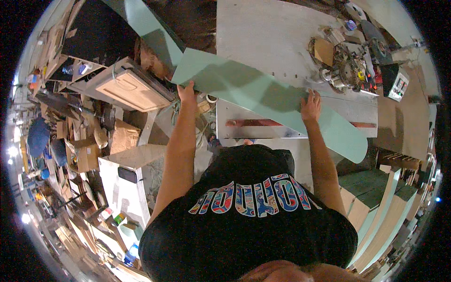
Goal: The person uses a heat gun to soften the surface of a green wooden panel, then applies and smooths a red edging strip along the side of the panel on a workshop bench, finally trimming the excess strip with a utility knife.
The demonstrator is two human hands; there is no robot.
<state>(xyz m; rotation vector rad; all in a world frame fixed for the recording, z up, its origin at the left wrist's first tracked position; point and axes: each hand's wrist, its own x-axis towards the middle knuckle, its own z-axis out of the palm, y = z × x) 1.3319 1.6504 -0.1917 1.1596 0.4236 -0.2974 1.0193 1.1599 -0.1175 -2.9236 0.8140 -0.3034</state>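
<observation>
A long pale green board (244, 82) with a rounded right end lies slantwise across the metal-topped table in front of me. My left hand (187, 90) is closed on its near edge at the left end. Farther right, my right hand (311, 107) rests over the board, its fingers bent at the far edge and the forearm crossing above the near edge. Another pale green panel (148, 30) runs up and away from the board's left end; whether the two touch, I cannot tell.
The grey tabletop (258, 28) has a red strip (253, 123) along its near side. Tools and hardware (345, 70) crowd its right part. A wooden cabinet door (134, 89) and a white cabinet (124, 188) stand at left. Green-faced boards (380, 216) are stacked at lower right.
</observation>
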